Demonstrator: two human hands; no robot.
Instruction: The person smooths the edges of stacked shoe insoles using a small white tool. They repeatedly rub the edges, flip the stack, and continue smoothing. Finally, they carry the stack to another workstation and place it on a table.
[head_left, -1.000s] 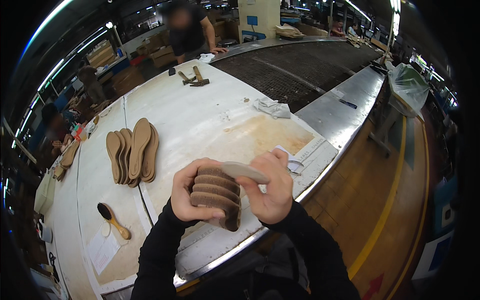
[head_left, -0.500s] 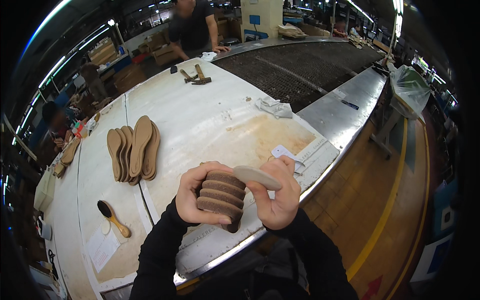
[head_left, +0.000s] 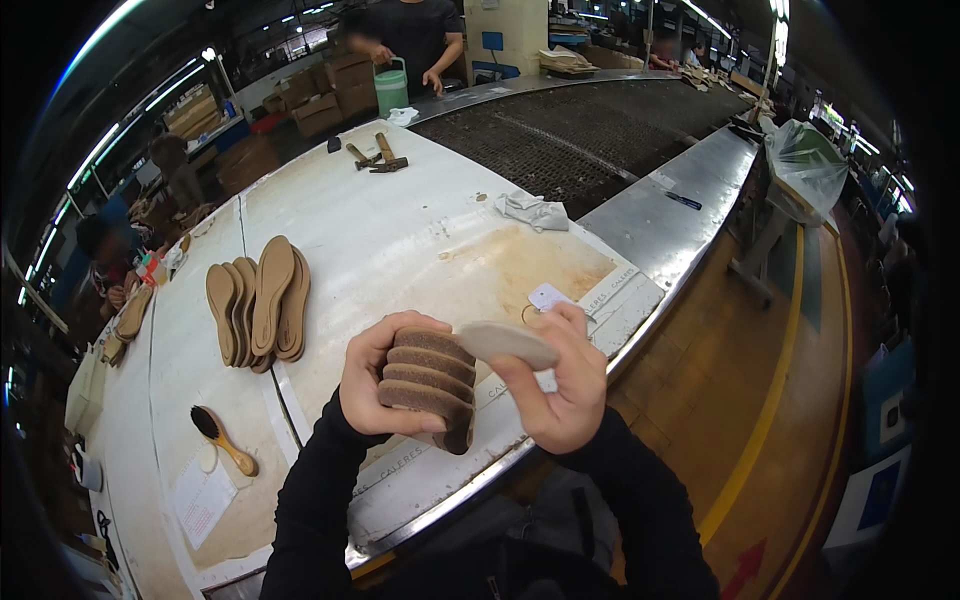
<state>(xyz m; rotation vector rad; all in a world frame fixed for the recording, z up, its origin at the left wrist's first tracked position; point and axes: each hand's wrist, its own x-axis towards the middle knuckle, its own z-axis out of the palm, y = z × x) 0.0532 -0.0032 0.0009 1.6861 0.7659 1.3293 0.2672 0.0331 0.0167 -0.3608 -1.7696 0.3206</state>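
Observation:
My left hand [head_left: 368, 388] grips a fanned stack of brown insoles [head_left: 430, 379], held above the near edge of the white worktable [head_left: 380, 230]. My right hand [head_left: 562, 385] pinches one pale insole [head_left: 506, 342] at the top of that stack, its light side up. Both hands are close together, touching the stack. Dark sleeves cover both forearms.
A pile of tan insoles [head_left: 258, 305] lies on the table to the left. A wooden brush [head_left: 222, 440] rests near the front left. Hammers [head_left: 376, 158] and a crumpled cloth [head_left: 533, 210] lie farther back. A dark conveyor belt [head_left: 590, 130] runs behind. A person stands by a green bucket [head_left: 391, 88].
The hands with the stack have shifted slightly right and down. The person at the far end has moved right, beside the green bucket.

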